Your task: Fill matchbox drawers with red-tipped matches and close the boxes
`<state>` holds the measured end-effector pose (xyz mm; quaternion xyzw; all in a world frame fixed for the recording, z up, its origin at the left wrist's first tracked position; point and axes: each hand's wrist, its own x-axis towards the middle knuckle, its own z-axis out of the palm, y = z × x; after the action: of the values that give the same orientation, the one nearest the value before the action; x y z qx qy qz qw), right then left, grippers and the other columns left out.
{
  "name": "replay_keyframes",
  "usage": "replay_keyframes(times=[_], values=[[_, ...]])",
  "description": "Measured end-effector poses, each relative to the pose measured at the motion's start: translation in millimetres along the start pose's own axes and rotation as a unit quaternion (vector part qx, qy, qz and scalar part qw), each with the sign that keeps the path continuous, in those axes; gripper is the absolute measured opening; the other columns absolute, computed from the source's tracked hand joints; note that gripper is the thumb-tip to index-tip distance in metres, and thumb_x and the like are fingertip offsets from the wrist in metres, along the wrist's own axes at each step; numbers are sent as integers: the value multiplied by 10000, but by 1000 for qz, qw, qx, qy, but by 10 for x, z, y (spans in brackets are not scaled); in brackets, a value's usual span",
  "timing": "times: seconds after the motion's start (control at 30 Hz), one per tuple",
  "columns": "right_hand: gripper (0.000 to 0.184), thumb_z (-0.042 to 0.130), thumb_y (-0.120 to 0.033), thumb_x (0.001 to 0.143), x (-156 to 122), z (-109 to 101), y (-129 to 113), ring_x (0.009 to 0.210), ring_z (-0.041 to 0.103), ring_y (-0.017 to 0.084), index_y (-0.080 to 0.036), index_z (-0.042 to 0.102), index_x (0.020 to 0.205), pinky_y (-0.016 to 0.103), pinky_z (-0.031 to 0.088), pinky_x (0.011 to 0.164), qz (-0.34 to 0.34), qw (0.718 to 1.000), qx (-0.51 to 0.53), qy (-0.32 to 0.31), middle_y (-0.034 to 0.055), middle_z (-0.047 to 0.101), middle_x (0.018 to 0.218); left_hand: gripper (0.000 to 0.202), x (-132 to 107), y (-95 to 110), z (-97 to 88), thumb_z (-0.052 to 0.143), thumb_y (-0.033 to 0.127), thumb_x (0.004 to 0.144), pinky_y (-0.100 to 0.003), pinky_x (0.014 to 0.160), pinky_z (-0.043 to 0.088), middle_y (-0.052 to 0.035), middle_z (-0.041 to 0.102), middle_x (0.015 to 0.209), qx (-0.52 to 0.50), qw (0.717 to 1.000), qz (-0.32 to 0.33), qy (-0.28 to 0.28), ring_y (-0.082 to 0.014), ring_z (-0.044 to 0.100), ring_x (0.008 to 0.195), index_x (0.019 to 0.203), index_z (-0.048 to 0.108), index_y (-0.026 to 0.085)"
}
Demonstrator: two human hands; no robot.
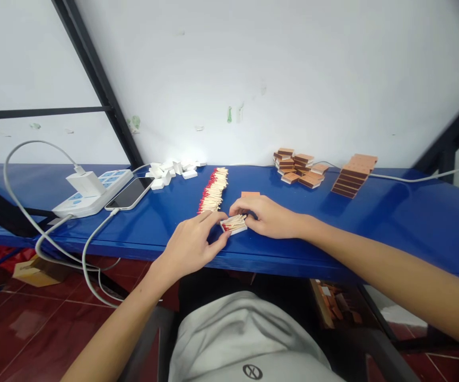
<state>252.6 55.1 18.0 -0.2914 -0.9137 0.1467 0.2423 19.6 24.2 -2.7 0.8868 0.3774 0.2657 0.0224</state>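
A small white matchbox tray [235, 232] filled with red-tipped matches [234, 223] lies near the front edge of the blue table. My left hand [193, 241] grips its left end between thumb and fingers. At the other end, my right hand [267, 216] curls its thumb and fingers around the tray and the match ends; the exact contact is partly hidden. Just behind my right hand, an orange matchbox sleeve [250, 194] shows in part. A long row of loose matches [214, 190] stretches away behind my left hand, red heads to the left.
White trays [173, 171] are heaped at the back left. Several matchboxes [299, 168] are piled at the back right, beside a leaning stack of brown sleeves [354, 175]. A phone [130, 193], a power strip [94, 199] and looping white cables [40, 228] occupy the left.
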Motion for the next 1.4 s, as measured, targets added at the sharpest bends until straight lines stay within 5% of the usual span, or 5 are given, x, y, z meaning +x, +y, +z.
replay_keyframes(times=[0.47, 0.77, 1.03, 1.17, 1.4], values=[[202, 549, -74, 811, 14, 25, -43, 837, 614, 154, -178, 636, 960, 265, 473, 728, 5, 998, 68, -5, 29, 688, 937, 281, -31, -31, -45, 463, 339, 1029, -323, 868, 521, -46, 661, 1149, -29, 997, 50, -44, -193, 663, 972, 1222, 653, 263], [308, 440, -25, 806, 19, -38, -42, 824, 618, 150, -171, 665, 959, 277, 470, 747, 28, 995, 96, -23, 20, 698, 921, 324, -17, -11, -35, 445, 352, 1028, -342, 863, 541, -65, 661, 1188, 6, 998, 42, -47, -205, 685, 963, 1198, 693, 232], [233, 526, -45, 821, 12, -17, -16, 774, 595, 137, -169, 689, 932, 255, 443, 680, 18, 997, 73, -23, 12, 704, 892, 266, -32, -7, -43, 448, 349, 1029, -325, 852, 530, -51, 664, 1146, 6, 998, 44, -50, -198, 678, 956, 1181, 637, 239], [235, 507, -72, 885, 15, -69, -15, 878, 620, 147, -152, 675, 1029, 269, 467, 747, 24, 993, 105, -53, 42, 711, 1005, 221, -39, -4, -67, 438, 343, 1034, -303, 766, 508, -41, 674, 1092, -8, 998, 43, -48, -186, 661, 874, 1164, 578, 234], [216, 544, -212, 950, 44, -106, 28, 928, 620, 161, -168, 657, 1129, 294, 484, 767, 47, 983, 148, -94, 64, 695, 1084, 270, -41, -33, -49, 423, 285, 1041, -324, 890, 516, -55, 656, 1187, -16, 996, 66, -51, -197, 661, 1008, 1186, 647, 250]])
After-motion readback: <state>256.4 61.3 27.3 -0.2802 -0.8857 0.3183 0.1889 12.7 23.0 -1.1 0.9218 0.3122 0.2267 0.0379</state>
